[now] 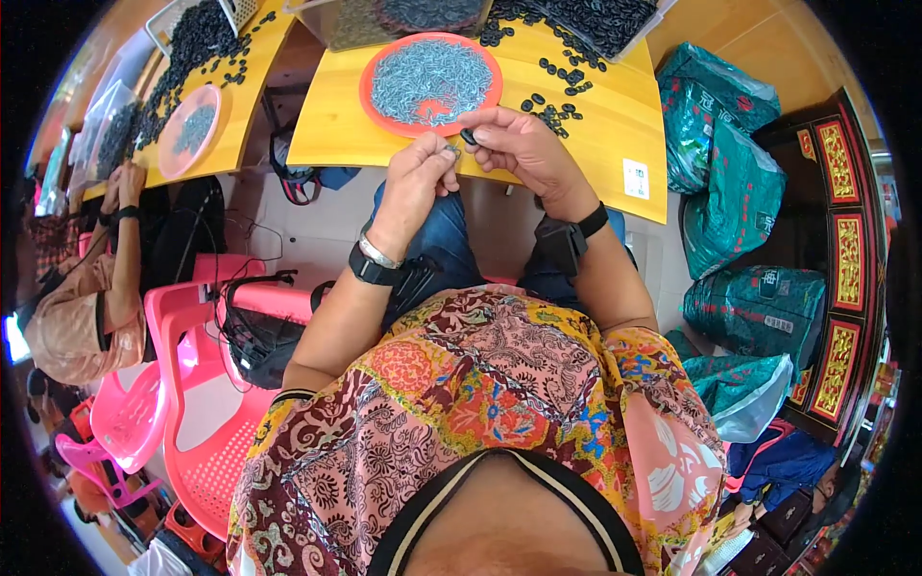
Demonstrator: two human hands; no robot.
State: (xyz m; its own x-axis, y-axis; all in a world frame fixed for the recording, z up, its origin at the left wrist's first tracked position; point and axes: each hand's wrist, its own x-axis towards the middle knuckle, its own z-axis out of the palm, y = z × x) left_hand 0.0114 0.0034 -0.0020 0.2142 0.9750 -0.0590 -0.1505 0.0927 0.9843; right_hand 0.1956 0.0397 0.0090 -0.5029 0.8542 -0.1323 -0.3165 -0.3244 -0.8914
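Observation:
My left hand (419, 173) is closed around a small grey metal piece (450, 151) pinched at its fingertips, just in front of the yellow table's (615, 125) near edge. My right hand (514, 146) pinches a small black ring-shaped part (469, 136) close beside it, the two pieces almost touching. Right behind both hands sits a round red tray (376, 65) heaped with several small grey metal pieces (430, 79). Loose black parts (555, 108) lie scattered on the table to the right of the tray.
A clear bin of black parts (595, 19) stands at the table's far right. Another person (91, 278) sits at a second yellow table (230, 125) on the left with a pink tray (188, 131). Pink plastic chairs (192, 384) stand at my left; green sacks (730, 192) are piled at my right.

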